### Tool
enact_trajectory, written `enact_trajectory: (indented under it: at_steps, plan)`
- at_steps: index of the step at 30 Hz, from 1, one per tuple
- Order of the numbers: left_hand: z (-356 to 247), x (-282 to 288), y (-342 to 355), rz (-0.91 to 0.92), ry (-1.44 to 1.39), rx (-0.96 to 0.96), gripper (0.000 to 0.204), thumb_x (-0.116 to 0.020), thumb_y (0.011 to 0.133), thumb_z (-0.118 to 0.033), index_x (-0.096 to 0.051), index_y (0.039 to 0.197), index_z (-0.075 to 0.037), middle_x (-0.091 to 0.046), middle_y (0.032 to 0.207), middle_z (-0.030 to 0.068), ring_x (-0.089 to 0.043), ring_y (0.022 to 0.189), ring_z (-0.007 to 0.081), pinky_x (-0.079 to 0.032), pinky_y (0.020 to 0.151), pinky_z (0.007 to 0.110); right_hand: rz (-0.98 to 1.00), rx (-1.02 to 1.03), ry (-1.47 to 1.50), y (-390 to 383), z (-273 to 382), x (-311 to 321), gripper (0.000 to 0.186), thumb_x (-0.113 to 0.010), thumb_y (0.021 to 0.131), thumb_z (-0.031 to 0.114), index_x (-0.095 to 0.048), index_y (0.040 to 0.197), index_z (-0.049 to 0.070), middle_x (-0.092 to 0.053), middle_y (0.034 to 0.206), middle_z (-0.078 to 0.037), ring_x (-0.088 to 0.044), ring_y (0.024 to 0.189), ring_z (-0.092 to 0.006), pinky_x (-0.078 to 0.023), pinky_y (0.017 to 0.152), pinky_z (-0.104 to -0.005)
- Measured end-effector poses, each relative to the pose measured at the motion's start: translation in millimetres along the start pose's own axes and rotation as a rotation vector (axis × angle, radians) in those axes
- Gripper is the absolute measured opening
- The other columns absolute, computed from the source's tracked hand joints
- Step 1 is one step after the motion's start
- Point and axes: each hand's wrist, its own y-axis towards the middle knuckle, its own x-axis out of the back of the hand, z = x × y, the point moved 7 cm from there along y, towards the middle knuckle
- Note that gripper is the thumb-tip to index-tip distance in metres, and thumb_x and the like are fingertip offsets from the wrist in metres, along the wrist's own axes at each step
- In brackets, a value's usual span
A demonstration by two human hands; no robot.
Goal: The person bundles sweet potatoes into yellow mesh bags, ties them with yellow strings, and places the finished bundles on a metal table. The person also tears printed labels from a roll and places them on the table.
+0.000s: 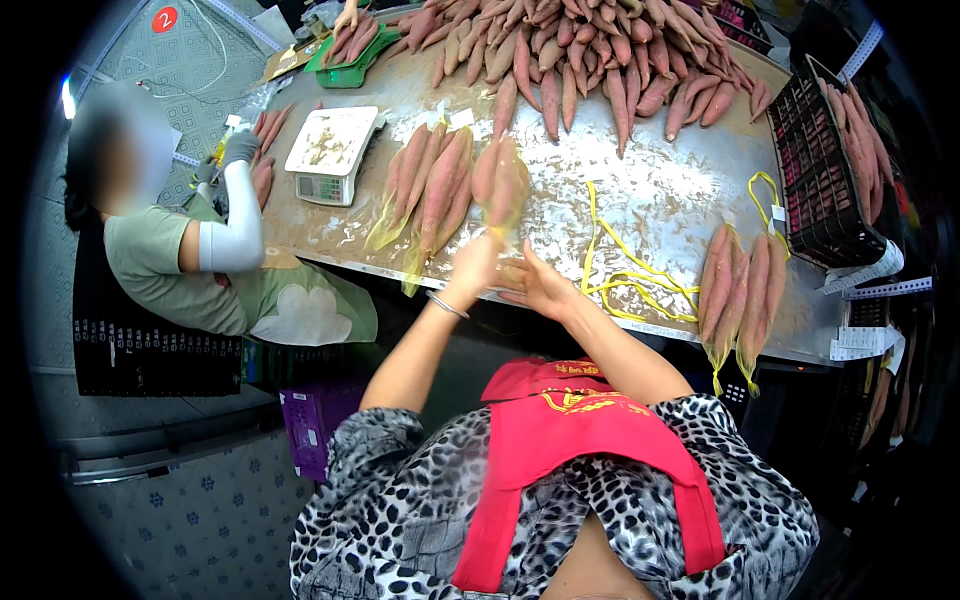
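Observation:
My left hand [474, 266] is closed on the lower end of a yellow mesh bag of sweet potatoes [500, 180], slightly blurred at the table's front half. Just right of it, my right hand [535, 280] has its fingers stretched toward the left, apparently holding nothing. More netted sweet potatoes [440, 190] lie to the left of the held bag. Loose yellow straps [640, 280] are on the table to the right, beside two filled mesh bags [762, 295] with white tags.
A metal table [550, 235] carries a white scale [330, 155], a sweet potato heap [590, 60], a black crate [805, 165] and a green tray [340, 70]. A co-worker [185, 265] with grey gloves works at the left; another person's hand [347, 15] is at the top. A purple crate [310, 430] stands below.

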Motion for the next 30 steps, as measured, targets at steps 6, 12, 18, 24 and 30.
enact_trajectory:
  at_steps: [6, 12, 18, 24, 30]
  plan:
    - [-51, -52, -54, 0.745, -0.712, 0.031, 0.052, -0.04, 0.105, -0.046, -0.063, 0.101, 0.001, -0.071, 0.081, 0.0142, -0.068, 0.071, 0.025, -0.054, 0.069, 0.04, -0.202, 0.05, -0.074, 1, 37, 67, 0.03, -0.049, 0.105, 0.031, -0.057, 0.105, 0.002, -0.062, 0.085, -0.006, -0.058, 0.075, -0.0161, -0.049, 0.067, -0.0313]
    - [-54, -103, -18, 0.372, -2.205, 0.474, 0.099, -0.044, 0.089, -0.075, -0.016, 0.155, -0.006, -0.041, 0.147, 0.0257, -0.047, 0.13, 0.041, -0.038, 0.111, 0.054, -0.33, 0.665, -1.245, -75, 54, 20, 0.027, -0.046, 0.101, 0.024, -0.054, 0.091, 0.0, -0.064, 0.071, -0.019, -0.065, 0.068, -0.0362, -0.051, 0.063, -0.0477]
    - [-122, -174, -9, 0.315, -2.302, 0.639, 0.082, -0.073, 0.085, -0.053, -0.037, 0.141, -0.005, -0.052, 0.116, 0.0157, -0.059, 0.092, 0.0247, -0.058, 0.072, 0.03, -0.524, 0.508, -1.64, -202, 22, 15, 0.018, -0.049, 0.101, 0.021, -0.05, 0.104, 0.003, -0.064, 0.072, -0.021, -0.063, 0.07, -0.0434, -0.047, 0.063, -0.0536]
    - [-208, -220, -7, 0.354, -2.328, 0.646, 0.066, -0.069, 0.091, -0.047, -0.045, 0.136, -0.006, -0.053, 0.128, 0.0148, -0.06, 0.102, 0.0297, -0.06, 0.084, 0.033, -0.65, 0.485, -1.776, -253, 21, 56, 0.022, -0.051, 0.1, 0.022, -0.046, 0.098, 0.001, -0.062, 0.064, -0.022, -0.063, 0.063, -0.0437, -0.048, 0.055, -0.0542]
    - [-202, -257, -67, 1.187, -2.056, 0.798, 0.052, -0.066, 0.094, -0.041, -0.054, 0.128, -0.004, -0.062, 0.102, 0.0067, -0.06, 0.09, 0.0193, -0.054, 0.079, 0.033, -0.601, 0.375, -1.803, -281, -2, 89, 0.027, -0.05, 0.1, 0.029, -0.053, 0.097, 0.002, -0.064, 0.067, -0.022, -0.064, 0.064, -0.0438, -0.049, 0.058, -0.0565]
